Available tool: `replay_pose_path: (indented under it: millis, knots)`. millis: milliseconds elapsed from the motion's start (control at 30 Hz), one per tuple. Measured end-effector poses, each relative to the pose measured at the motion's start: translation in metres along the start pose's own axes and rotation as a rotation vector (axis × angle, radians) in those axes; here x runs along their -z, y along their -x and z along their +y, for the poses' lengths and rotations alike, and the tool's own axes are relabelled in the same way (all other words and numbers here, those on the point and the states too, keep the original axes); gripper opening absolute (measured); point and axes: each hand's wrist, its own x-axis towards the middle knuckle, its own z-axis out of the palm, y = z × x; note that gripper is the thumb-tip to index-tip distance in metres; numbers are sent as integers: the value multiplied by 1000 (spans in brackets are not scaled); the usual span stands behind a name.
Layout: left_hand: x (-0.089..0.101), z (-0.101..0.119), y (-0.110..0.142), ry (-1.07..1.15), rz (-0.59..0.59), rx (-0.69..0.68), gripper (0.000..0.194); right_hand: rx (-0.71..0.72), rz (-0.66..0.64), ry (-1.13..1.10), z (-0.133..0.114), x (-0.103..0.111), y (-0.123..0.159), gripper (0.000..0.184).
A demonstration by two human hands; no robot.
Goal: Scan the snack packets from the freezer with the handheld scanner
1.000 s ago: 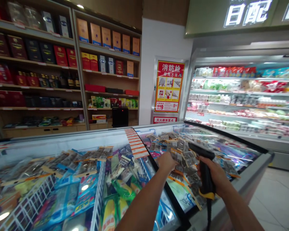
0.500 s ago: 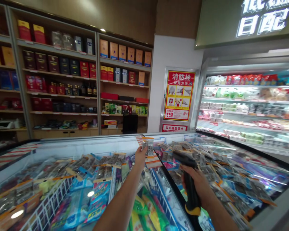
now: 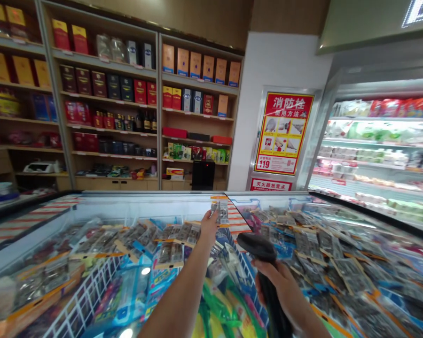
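Note:
With my arm stretched forward, my left hand (image 3: 209,224) pinches a small clear packet (image 3: 223,212) with orange edges and dark contents. It is held upright over the far part of the chest freezer. My right hand (image 3: 277,279) is wrapped round the handle of a black handheld barcode scanner (image 3: 255,245). The scanner's head is tilted toward the packet, a short way apart from it. Below my arms, green and yellow bags (image 3: 223,305) lie in a white wire basket (image 3: 81,300). Similar flat packets (image 3: 313,246) are heaped on the right.
The freezer's dark rim (image 3: 370,213) runs along the right. Blue and pink bags (image 3: 162,277) fill the left basket. Behind stand shelves of boxes (image 3: 195,65), a red wall poster (image 3: 284,134) and a lit refrigerated display (image 3: 380,164).
The view has turned left, so the surroundings sit further right. The scanner in my right hand has come closer to the packet. My left hand still holds the packet.

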Motion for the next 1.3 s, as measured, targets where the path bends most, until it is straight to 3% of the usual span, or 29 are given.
replay_pose_path:
  millis: [367,800,967,1133,1300]
  knots:
    - [-2,-1,-5,12,32,-27,34,-17,-34,-61,4,1,5,30]
    - [-3,-4,-6,112,-27,-119,38,-6,-61,-63,-2,-2,10,30]
    - [-4,-3,-2,87,-13,-89,40,-18,-73,-88,-2,-3,9,30]
    - [-4,-1,-3,106,-11,-134,38,9,-23,-78,-3,0,4,30]
    - [0,-3,-9,24,-15,-199,36,55,81,-53,-3,18,-6,34]
